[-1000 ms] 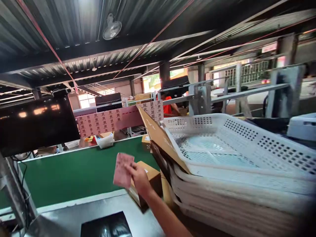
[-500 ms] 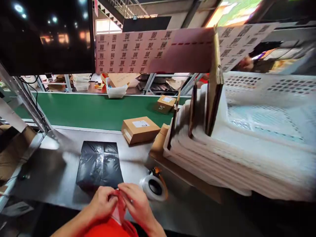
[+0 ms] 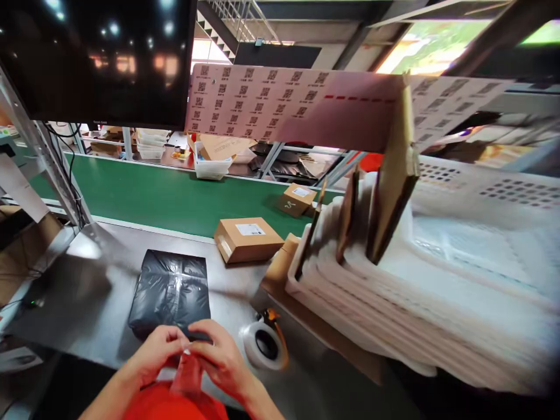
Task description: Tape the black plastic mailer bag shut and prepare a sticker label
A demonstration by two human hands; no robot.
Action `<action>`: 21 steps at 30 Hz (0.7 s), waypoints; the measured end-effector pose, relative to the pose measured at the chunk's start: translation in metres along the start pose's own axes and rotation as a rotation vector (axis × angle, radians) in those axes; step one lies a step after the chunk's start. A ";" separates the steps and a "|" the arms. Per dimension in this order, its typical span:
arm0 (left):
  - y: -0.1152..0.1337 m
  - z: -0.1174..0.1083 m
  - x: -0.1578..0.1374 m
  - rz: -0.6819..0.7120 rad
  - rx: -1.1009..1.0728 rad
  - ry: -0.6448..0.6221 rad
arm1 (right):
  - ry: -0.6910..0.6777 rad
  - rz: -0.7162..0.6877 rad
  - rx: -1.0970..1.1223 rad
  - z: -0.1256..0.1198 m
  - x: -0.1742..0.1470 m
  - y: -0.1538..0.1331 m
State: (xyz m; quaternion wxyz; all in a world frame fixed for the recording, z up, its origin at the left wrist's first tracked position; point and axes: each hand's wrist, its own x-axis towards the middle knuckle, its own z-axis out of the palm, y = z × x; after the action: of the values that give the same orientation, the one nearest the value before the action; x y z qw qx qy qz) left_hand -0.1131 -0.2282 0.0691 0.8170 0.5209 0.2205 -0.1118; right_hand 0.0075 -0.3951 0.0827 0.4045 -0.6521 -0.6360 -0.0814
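A green conveyor belt [image 3: 166, 195] runs behind the steel worktable [image 3: 100, 274].

I can read no words; above the cardboard box [image 3: 247, 238] with its white label hangs a pink sheet [image 3: 289, 105] of QR codes.

The pink slip [image 3: 188, 370], held up in the right hand [image 3: 221, 361] alone a second ago, has been brought down low over the worktop [image 3: 87, 303]. It is now pinched by both hands, the left hand [image 3: 155, 353] joined beside the right, just in front of the black parcel [image 3: 171, 291].
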 end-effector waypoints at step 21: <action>-0.133 -0.120 -0.064 -0.483 1.201 0.314 | -0.465 0.424 0.317 -0.038 0.078 0.108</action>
State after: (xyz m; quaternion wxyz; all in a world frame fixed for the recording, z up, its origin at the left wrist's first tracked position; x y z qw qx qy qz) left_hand -0.2540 -0.1804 -0.0504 0.2949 0.8318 0.3468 -0.3177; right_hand 0.1332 -0.3449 0.1100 0.3531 -0.6999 -0.5662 0.2548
